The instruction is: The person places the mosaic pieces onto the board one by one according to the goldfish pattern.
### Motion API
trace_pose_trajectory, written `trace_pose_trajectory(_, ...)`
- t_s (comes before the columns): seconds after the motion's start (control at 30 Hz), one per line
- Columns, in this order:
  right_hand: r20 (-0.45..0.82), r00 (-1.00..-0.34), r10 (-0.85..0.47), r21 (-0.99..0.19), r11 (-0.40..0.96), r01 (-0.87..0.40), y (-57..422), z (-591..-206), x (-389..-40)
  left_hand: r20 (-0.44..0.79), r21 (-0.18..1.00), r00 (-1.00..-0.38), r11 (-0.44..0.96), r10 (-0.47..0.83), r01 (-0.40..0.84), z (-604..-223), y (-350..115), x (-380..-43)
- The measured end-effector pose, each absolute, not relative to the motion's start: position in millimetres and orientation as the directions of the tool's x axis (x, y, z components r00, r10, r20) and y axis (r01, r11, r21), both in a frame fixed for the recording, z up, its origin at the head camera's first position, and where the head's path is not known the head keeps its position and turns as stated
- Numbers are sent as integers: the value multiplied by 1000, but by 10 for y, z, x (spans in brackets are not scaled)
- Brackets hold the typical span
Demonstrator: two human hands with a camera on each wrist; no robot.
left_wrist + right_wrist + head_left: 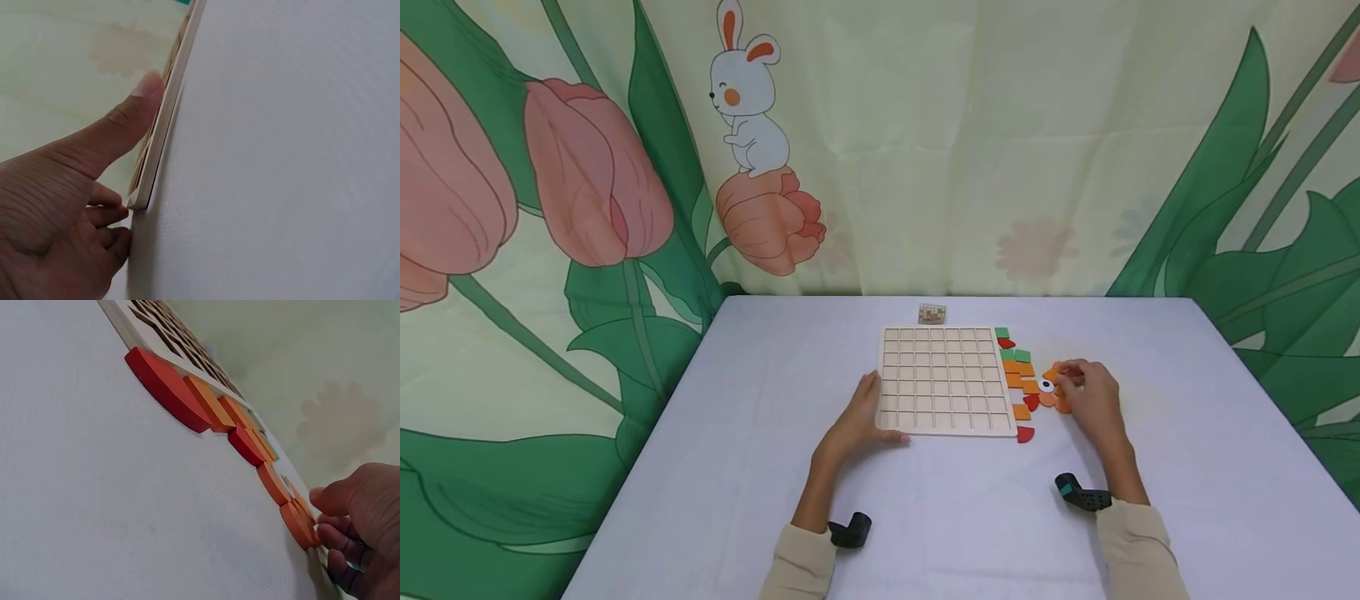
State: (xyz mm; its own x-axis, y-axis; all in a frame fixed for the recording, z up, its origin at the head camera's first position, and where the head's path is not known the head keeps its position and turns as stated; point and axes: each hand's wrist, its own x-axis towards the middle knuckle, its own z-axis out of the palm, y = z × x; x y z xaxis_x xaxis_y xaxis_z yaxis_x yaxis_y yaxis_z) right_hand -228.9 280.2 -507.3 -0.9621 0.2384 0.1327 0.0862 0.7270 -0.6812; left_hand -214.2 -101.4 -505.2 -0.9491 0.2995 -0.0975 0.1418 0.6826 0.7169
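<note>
A pale wooden grid board (948, 381) with square cells lies flat on the table. My left hand (856, 419) rests at its near left corner, thumb along the near edge and fingers by the left side. In the left wrist view, the thumb of the left hand (81, 156) lies straight against the board's rim (164, 125). My right hand (1093, 398) pinches at an orange piece (1052, 372) right of the board, its fingertips partly hiding it. A white round piece with a black dot (1046, 386) sits among rounded orange pieces (297, 525) beside the right hand (359, 525).
Along the board's right side lie orange rectangles (1017, 367), green squares (1022, 357) and red curved pieces (1026, 434). A small patterned card or packet (932, 314) is behind the board. A white cloth covers the table (970, 517); a printed curtain (925, 167) hangs behind it.
</note>
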Motion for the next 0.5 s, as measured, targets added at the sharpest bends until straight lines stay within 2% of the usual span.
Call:
trace_pose_trajectory(0.23, 127, -955, 270, -669, 734, 119, 2868, -5078, -2415, -82, 732, -964, 671, 254, 114, -5098, -985, -2097)
trace_pose_trajectory(0.5, 140, -964, 224, -601, 793, 97, 2923, -5120, -2443, 0, 727, -965, 663, 262, 179, -5122, -994, -2094)
